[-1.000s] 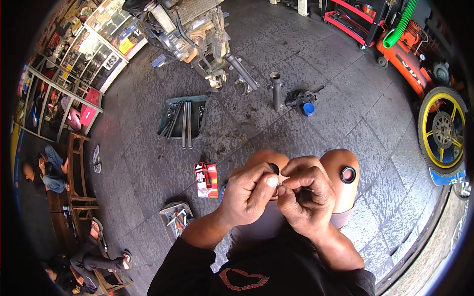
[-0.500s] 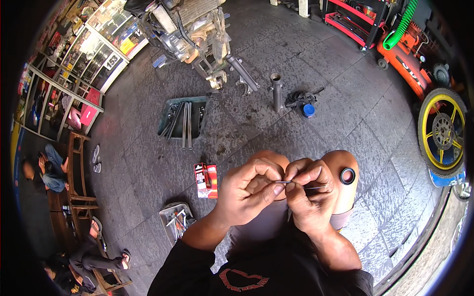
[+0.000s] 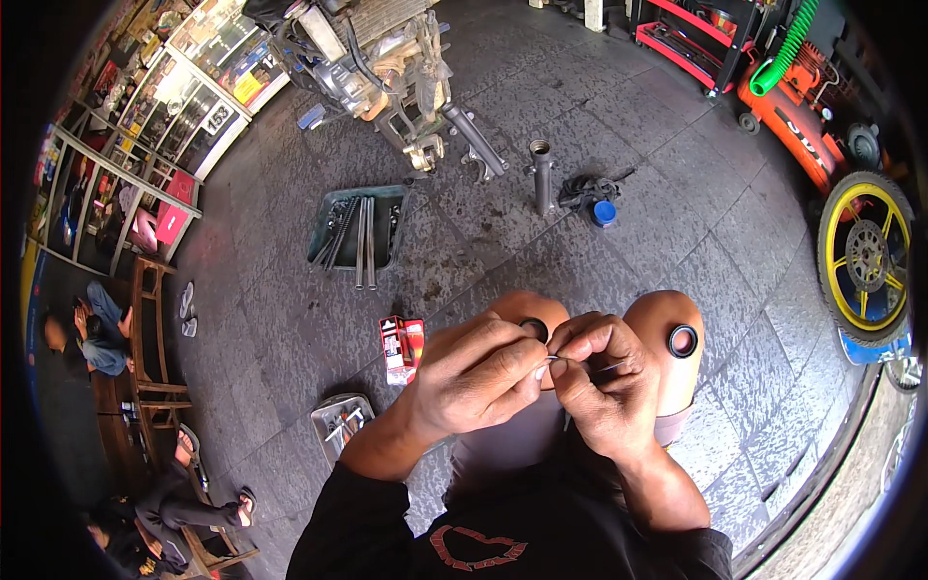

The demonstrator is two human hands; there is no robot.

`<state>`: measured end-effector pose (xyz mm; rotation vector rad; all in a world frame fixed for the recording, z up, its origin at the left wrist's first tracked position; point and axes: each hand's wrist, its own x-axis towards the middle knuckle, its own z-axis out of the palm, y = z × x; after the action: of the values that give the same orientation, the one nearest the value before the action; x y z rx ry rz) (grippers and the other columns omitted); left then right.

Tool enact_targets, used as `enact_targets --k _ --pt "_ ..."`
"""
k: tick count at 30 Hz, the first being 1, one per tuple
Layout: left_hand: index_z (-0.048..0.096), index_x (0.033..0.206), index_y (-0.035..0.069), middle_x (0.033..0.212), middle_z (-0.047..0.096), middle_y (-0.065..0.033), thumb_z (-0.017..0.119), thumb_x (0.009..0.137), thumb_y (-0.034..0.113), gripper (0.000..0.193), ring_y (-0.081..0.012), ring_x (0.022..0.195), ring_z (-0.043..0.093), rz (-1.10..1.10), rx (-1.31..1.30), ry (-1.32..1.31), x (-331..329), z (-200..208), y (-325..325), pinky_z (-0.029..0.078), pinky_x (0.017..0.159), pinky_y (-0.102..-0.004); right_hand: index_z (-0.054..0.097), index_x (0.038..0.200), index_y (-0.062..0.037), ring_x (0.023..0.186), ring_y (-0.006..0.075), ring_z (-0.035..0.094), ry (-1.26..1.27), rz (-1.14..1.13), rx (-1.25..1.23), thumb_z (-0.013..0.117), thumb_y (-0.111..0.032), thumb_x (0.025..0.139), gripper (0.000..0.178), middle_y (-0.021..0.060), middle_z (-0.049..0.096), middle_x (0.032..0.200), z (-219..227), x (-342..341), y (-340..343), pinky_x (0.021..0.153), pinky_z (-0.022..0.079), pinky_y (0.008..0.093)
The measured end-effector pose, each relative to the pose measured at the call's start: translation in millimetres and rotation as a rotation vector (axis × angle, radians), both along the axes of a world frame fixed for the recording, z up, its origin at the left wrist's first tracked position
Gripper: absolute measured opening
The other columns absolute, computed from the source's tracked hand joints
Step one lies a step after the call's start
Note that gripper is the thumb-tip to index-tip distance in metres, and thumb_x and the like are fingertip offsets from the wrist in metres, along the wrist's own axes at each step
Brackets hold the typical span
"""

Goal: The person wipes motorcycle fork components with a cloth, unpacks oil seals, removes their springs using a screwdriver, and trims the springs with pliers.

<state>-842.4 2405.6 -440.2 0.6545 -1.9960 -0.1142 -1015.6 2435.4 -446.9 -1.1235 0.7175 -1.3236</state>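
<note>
My left hand [image 3: 483, 375] and my right hand [image 3: 609, 391] meet over my lap. Both pinch a thin metal wire [image 3: 554, 359] between thumb and fingers. A short bit of it shows between the fingertips, and one end sticks out past the right hand's fingers. Whether it forms a closed ring is hidden. On my right knee lies a black ring-shaped seal [image 3: 671, 341]. Another dark ring [image 3: 533, 323] sits on my left knee, partly covered by my left hand.
A red-and-white box [image 3: 398, 350] and a small metal tray [image 3: 322, 414] of tools lie left. Ahead are a green tray [image 3: 316, 217] holding metal tubes [image 3: 364, 246], an upright fork leg [image 3: 543, 184], a blue-lidded tub [image 3: 604, 214] and a partly stripped motorcycle [image 3: 372, 87].
My left hand has turned over the wire, its back now facing up, and moved slightly left. The dark ring on my left knee has come into sight. The right hand stays nearly in place.
</note>
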Motion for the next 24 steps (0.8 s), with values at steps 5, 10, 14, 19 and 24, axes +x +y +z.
enact_targets --k 5,10,14,19,24 --pt "0.063 0.079 0.001 0.067 0.059 -0.0064 0.069 0.084 0.006 0.009 -0.0155 0.05 0.054 -0.023 0.036 -0.022 4.2 -2.1 -0.3 0.042 0.043 -0.0289 0.055 0.093 -0.0004 0.089 0.0129 0.057 0.038 0.029 -0.024 0.059 0.011 0.086 0.014 0.0123 0.061 0.102 -8.2 1.2 1.3 0.078 0.05 0.0264" --pt "0.057 0.076 0.003 0.063 0.057 -0.005 0.065 0.089 0.01 0.017 -0.0149 0.048 0.051 -0.07 0.118 0.03 4.3 -13.2 -1.3 0.039 0.044 -0.0294 0.056 0.093 -0.0005 0.087 0.0131 0.057 0.128 -0.018 -0.126 0.061 0.011 0.086 0.014 0.0125 0.06 0.101 -9.9 3.9 -1.1 0.076 0.05 0.0271" --pt "0.055 0.073 0.002 0.06 0.056 -0.0047 0.059 0.094 0.011 0.022 -0.013 0.049 0.051 -0.118 0.315 0.176 -1.3 -18.0 4.7 0.038 0.044 -0.0288 0.057 0.091 -0.0006 0.085 0.0123 0.056 0.178 -0.082 -0.311 0.063 0.01 0.085 0.013 0.0129 0.06 0.1 -13.9 7.4 -2.5 0.074 0.048 0.0263" --pt "0.053 0.072 0.002 0.06 0.056 -0.0046 0.056 0.096 0.012 0.026 -0.012 0.048 0.049 -0.127 0.479 0.351 -10.4 -17.7 11.2 0.037 0.044 -0.0286 0.057 0.091 -0.0007 0.084 0.0113 0.055 0.213 -0.178 -0.394 0.065 0.009 0.085 0.014 0.0135 0.061 0.1 -14.9 11.8 -4.2 0.073 0.047 0.0247" --pt "0.052 0.072 0.002 0.059 0.054 -0.0047 0.055 0.097 0.013 0.028 -0.0129 0.047 0.049 -0.063 0.398 0.267 -11.0 -20.3 12.1 0.037 0.044 -0.0292 0.054 0.091 -0.0013 0.077 0.0095 0.054 0.211 -0.206 -0.415 0.065 0.008 0.086 0.015 0.0136 0.061 0.099 -15.1 10.8 -3.5 0.07 0.046 0.0228"
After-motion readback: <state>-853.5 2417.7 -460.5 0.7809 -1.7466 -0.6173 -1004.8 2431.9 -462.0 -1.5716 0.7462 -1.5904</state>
